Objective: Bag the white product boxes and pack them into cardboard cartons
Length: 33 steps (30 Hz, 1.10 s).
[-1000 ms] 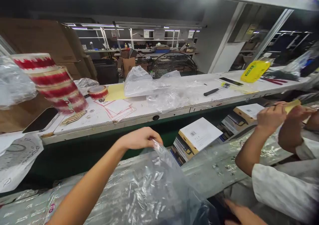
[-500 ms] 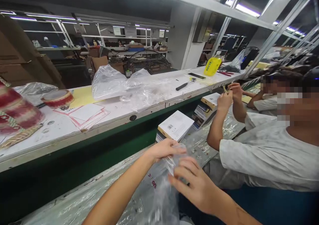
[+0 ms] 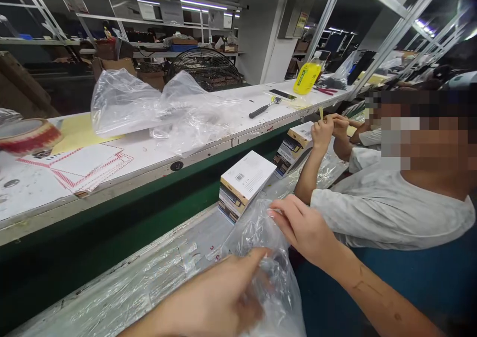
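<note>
A clear plastic bag (image 3: 278,272) hangs loosely in front of me, with faint dark red print near its left side. My right hand (image 3: 303,230) is closed, pinching the bag's upper edge between thumb and fingers. Lower and to the left, my left hand (image 3: 223,290) is against the bag, thumb pointing right. Its other fingers are smeared by motion and partly behind the film, so their grip does not show. Just beyond the bag stands a printed box (image 3: 248,175) with a white top, on the plastic-covered lower surface (image 3: 149,282).
A co-worker in a light shirt (image 3: 357,203) sits close on my right, hands raised. Another box (image 3: 288,150) stands near that arm. Across the workbench (image 3: 164,163) lie loose plastic bags (image 3: 130,103), a tape roll (image 3: 30,135), a hammer (image 3: 263,109) and a yellow bottle (image 3: 307,78).
My left hand has come down and closer from the bag's upper edge. My right hand has risen a little to the right. The bag is spread wider, and the view has swung right.
</note>
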Each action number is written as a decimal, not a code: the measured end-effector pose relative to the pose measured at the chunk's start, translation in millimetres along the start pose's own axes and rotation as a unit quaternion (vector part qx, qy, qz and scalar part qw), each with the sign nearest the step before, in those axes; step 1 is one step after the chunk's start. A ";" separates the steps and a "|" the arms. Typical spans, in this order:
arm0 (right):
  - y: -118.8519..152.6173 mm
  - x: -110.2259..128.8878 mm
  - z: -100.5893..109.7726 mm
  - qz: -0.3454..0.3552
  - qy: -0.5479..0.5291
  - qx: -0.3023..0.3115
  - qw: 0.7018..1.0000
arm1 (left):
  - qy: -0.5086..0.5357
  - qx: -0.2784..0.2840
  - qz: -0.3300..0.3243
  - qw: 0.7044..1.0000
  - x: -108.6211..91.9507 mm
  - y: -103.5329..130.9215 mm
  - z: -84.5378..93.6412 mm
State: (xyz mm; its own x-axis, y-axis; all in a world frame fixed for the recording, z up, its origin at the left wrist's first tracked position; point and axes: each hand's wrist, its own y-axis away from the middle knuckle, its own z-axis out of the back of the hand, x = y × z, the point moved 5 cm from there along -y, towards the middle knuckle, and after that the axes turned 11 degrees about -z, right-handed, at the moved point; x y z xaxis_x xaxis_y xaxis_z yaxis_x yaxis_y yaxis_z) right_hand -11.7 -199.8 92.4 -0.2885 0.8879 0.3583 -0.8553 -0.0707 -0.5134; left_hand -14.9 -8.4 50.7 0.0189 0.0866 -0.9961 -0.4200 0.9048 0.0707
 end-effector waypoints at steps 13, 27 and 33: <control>-22.8 -105.3 1.7 -0.108 -0.171 0.596 0.777 | -0.024 0.057 0.098 0.993 38.2 -33.8 120.7; -153.1 -230.4 -136.8 -0.267 -0.327 0.241 0.874 | 0.193 -0.570 -0.085 0.794 151.4 -105.6 60.5; -140.4 -166.4 -188.3 -0.317 -0.452 0.293 0.781 | 0.090 -0.768 -0.109 0.625 130.6 -86.4 144.3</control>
State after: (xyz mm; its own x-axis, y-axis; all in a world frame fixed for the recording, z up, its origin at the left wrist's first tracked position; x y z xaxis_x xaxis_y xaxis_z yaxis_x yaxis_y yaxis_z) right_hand 237.5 -252.0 -42.1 0.3129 0.1642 0.9355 -0.9235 -0.1776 0.3401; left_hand 154.7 -15.1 -77.7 0.1828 -0.1425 -0.9728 -0.8029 -0.5927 -0.0641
